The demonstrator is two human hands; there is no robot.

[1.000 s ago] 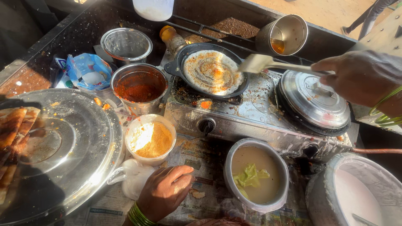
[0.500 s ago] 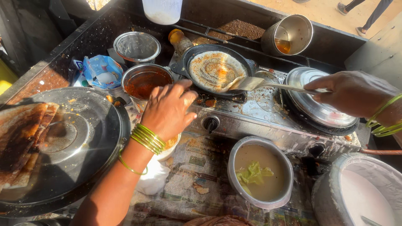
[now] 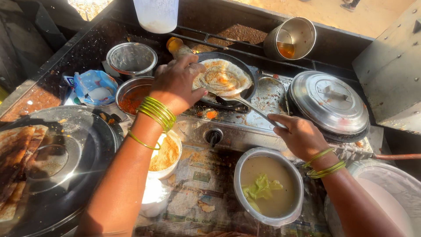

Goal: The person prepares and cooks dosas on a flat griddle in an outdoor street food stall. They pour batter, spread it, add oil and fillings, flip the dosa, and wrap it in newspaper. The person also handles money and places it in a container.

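My left hand [image 3: 177,83] hovers over the near edge of a black pan [image 3: 250,87], fingers pinched together as if holding a pinch of something too small to make out. In the pan lies a thin round flatbread [image 3: 223,77] with orange and white topping. My right hand [image 3: 298,134] grips the handle of a metal spatula [image 3: 239,102], whose blade rests at the pan's front rim. Green bangles circle both wrists.
A bowl of red sauce [image 3: 131,94], a cup of orange powder [image 3: 166,153], a steel bowl of pale liquid with leaves [image 3: 267,188], a lidded pot [image 3: 329,103], a large lid [image 3: 57,162] with browned flatbreads, a white tub [image 3: 394,193], an empty steel pot [image 3: 131,59].
My left hand rose from the powder cup to over the pan. The right hand drew back toward me, with the spatula now at the pan's front edge.
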